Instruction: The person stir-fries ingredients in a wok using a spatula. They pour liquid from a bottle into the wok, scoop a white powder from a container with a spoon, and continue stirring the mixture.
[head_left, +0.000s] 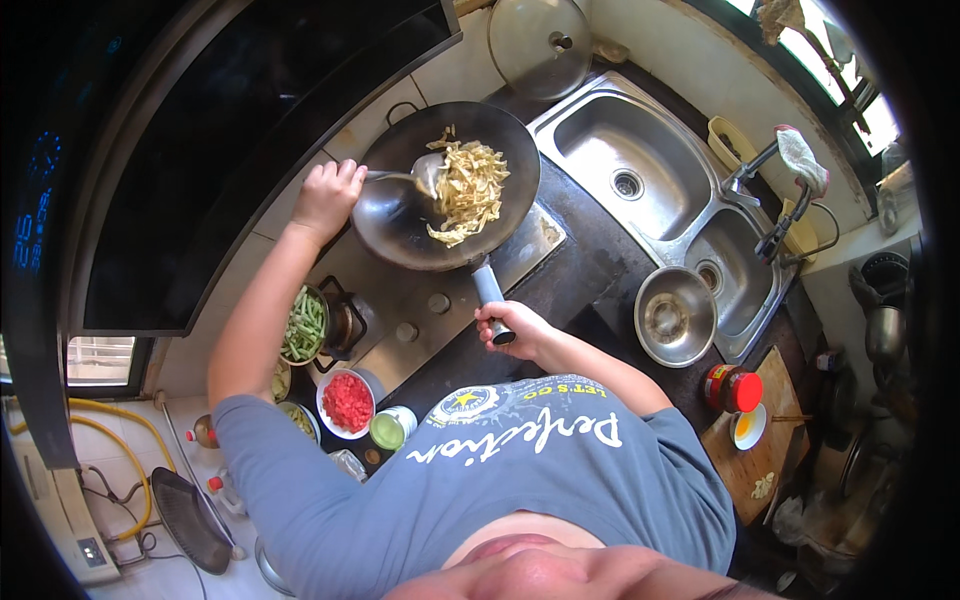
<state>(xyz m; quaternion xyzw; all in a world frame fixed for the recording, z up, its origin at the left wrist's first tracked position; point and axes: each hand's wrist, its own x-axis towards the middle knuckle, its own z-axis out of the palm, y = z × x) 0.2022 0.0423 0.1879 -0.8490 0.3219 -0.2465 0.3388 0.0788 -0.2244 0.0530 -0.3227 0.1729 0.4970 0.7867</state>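
Observation:
My left hand (328, 196) is closed around the handle of a metal cooking ladle or spatula (429, 171), whose head rests among pale, browned strips of food (472, 191) in a large dark wok (397, 229). The exact food cannot be told. Below the wok, my right hand (514, 328) grips its grey handle (489, 285). The wok sits over the stove (450, 281), tilted in this view. Left of the stove knobs, cut green beans (306, 326) fill a round vessel at another burner. A white bowl of chopped red food (346, 403) stands nearer me, beside a green-topped container (392, 427).
A double steel sink (637, 150) with a faucet (750, 176) lies right, a metal bowl (675, 316) at its near edge. Further right are a red-lidded jar (733, 388), a small egg-yolk bowl (748, 427) and a cutting board (739, 480). A glass lid (540, 52) leans behind.

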